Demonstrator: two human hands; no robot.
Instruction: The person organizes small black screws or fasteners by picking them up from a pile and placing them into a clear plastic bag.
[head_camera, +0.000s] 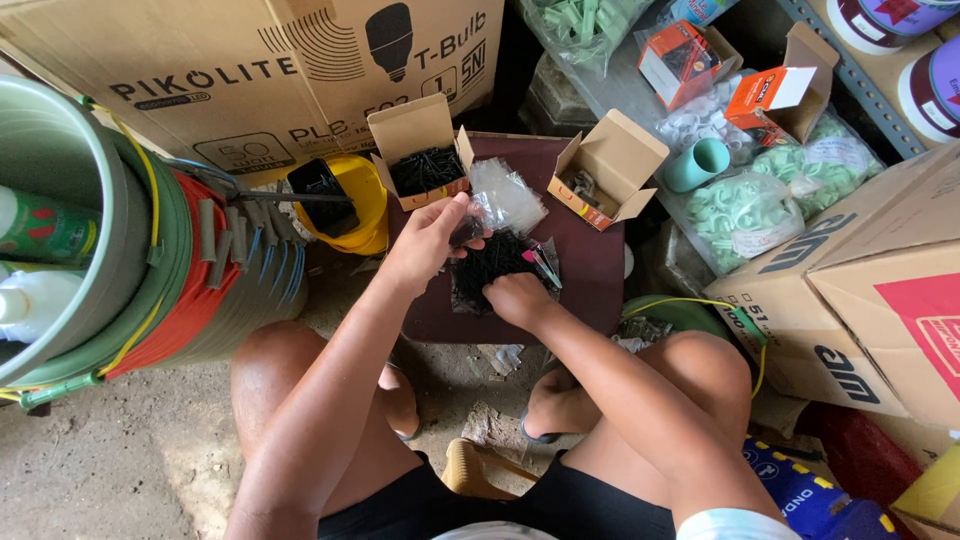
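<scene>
Our left hand (430, 240) pinches a small clear bag (505, 195), lifted just above the dark board (590, 270). Our right hand (515, 297) closes on the heap of black screws (490, 262), directly below-right of the bag, nearer it.

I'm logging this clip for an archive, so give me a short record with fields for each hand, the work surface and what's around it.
left hand: pinches a small clear plastic bag
right hand: rests on a pile of black screws
surface: dark red board
behind the pile: open box of black screws; second open box
left side: stacked buckets; yellow tub
right side: bags of green clips
</scene>
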